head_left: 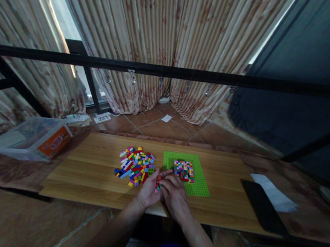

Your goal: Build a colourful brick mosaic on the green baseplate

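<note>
My left hand [150,189] is turned palm up near the front edge of the wooden board, cupped around several small coloured toy bricks [157,184]. Over that palm, my right hand [176,192] has its fingers bent down onto the bricks; its fingertips are partly hidden. Just beyond the right fingers, a multicoloured block of stacked bricks [184,170] stands on a green studded baseplate [200,178]. To the left of my hands lies a loose pile of bricks [136,163] in many colours, with a larger yellow-green piece [150,171] close to the left fingers.
The wooden board [88,171] spans the front. A clear plastic box [33,144] with an orange label stands at left. At right lie a dark flat panel [263,207] and white paper [274,193]. A black metal rail [163,70] crosses before curtains [148,32].
</note>
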### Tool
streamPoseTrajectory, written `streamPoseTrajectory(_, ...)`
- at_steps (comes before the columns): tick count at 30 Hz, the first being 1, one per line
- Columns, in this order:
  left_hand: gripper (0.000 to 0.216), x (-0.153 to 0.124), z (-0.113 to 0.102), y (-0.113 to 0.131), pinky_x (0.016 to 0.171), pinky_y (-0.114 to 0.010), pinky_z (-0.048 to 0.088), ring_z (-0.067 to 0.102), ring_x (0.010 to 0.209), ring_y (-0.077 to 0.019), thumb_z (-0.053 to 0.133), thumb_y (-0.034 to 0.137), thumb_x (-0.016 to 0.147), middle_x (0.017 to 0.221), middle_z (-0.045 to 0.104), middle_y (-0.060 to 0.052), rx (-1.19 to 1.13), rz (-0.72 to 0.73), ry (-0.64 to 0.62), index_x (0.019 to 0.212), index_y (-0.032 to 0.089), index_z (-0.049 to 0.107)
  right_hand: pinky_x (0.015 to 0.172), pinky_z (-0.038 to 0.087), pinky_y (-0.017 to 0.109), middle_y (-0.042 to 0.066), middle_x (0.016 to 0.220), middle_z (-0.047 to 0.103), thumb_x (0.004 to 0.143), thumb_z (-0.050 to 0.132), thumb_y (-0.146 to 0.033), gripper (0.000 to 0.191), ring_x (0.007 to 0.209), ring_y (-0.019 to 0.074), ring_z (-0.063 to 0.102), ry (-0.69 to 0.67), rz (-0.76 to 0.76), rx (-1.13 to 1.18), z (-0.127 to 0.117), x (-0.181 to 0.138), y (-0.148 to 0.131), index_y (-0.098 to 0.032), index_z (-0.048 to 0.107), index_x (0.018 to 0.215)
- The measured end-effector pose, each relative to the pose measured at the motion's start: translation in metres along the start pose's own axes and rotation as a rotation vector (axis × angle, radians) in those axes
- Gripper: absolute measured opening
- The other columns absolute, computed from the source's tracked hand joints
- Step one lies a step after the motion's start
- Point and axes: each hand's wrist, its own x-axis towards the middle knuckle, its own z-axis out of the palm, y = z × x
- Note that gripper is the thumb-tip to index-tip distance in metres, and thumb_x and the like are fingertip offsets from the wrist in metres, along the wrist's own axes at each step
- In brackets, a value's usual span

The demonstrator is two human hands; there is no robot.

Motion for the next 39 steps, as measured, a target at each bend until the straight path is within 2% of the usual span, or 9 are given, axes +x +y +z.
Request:
streamPoseTrajectory(4,0.038,0.0,0.0,0.0,0.073,-0.024,0.048,0.062,0.093,-0.0186,0.039,0.036,0.09,0.104,0.066,-0.013,0.014,0.013,0.02,0.111,0.011,0.06,0.082,0.045,0.037,0.005,0.093,0.064,0.085,0.05,-0.02,0.019,0.093,0.021,0.055,0.03,0.071,0.091,-0.002,-0.002,-0.002,-0.024,0.067,0.093)
streamPoseTrajectory(9,0.038,0.001,0.002,-0.002,0.083,-0.028,0.046,0.059,0.102,-0.0207,0.04,0.035,0.09,0.11,0.063,-0.014,0.019,0.052,0.032,0.113,0.01,0.058,0.081,0.049,0.035,0.005,0.099,0.067,0.087,0.046,-0.027,0.022,0.09,0.0194,0.062,0.091,0.259,0.214,-0.016,-0.01,0.005,-0.023,0.065,0.098)
streamPoseTrajectory(14,0.039,0.001,0.0,-0.002,0.096,-0.035,0.039,0.053,0.114,-0.0236,0.042,0.037,0.09,0.116,0.061,-0.016,0.01,0.041,0.011,0.114,0.009,0.057,0.081,0.05,0.038,0.009,0.098,0.069,0.083,0.048,-0.036,0.029,0.088,0.0223,0.064,0.216,0.456,0.223,-0.034,-0.018,0.03,-0.019,0.066,0.098)
streamPoseTrajectory(18,0.041,0.001,0.0,-0.002,0.098,-0.036,0.038,0.052,0.115,-0.0249,0.042,0.039,0.089,0.118,0.059,-0.018,0.027,0.042,0.017,0.113,0.008,0.056,0.079,0.049,0.038,0.011,0.097,0.069,0.082,0.047,-0.039,0.033,0.087,0.0241,0.064,0.275,0.551,0.125,-0.044,-0.02,0.053,-0.016,0.066,0.097)
streamPoseTrajectory(22,0.042,0.0,0.001,-0.002,0.097,-0.036,0.038,0.053,0.114,-0.0248,0.042,0.039,0.089,0.118,0.059,-0.018,0.04,0.048,0.027,0.114,0.008,0.056,0.072,0.049,0.037,0.012,0.091,0.07,0.082,0.045,-0.042,0.036,0.078,0.0246,0.065,0.263,0.57,-0.016,-0.05,-0.016,0.062,-0.015,0.067,0.094)
streamPoseTrajectory(26,0.042,0.0,0.001,-0.002,0.097,-0.037,0.039,0.054,0.113,-0.0248,0.042,0.039,0.089,0.117,0.06,-0.017,0.034,0.042,0.031,0.114,0.009,0.056,0.069,0.049,0.035,0.012,0.088,0.071,0.082,0.044,-0.042,0.037,0.074,0.0234,0.066,0.257,0.556,-0.061,-0.053,-0.013,0.064,-0.015,0.067,0.094)
streamPoseTrajectory(32,0.041,0.001,0.0,-0.002,0.098,-0.037,0.039,0.054,0.113,-0.0245,0.042,0.038,0.089,0.116,0.061,-0.017,0.038,0.04,0.027,0.115,0.009,0.056,0.071,0.049,0.033,0.01,0.088,0.071,0.079,0.048,-0.035,0.028,0.076,0.022,0.066,0.221,0.518,-0.044,-0.056,-0.006,0.066,-0.017,0.069,0.086)
streamPoseTrajectory(39,0.042,0.001,0.001,-0.003,0.095,-0.034,0.04,0.054,0.112,-0.0236,0.04,0.038,0.09,0.114,0.061,-0.017,0.045,0.046,0.028,0.114,0.008,0.056,0.071,0.048,0.033,0.009,0.087,0.071,0.079,0.047,-0.026,0.025,0.075,0.022,0.066,0.122,0.467,-0.184,-0.055,0.004,0.066,-0.017,0.069,0.087)
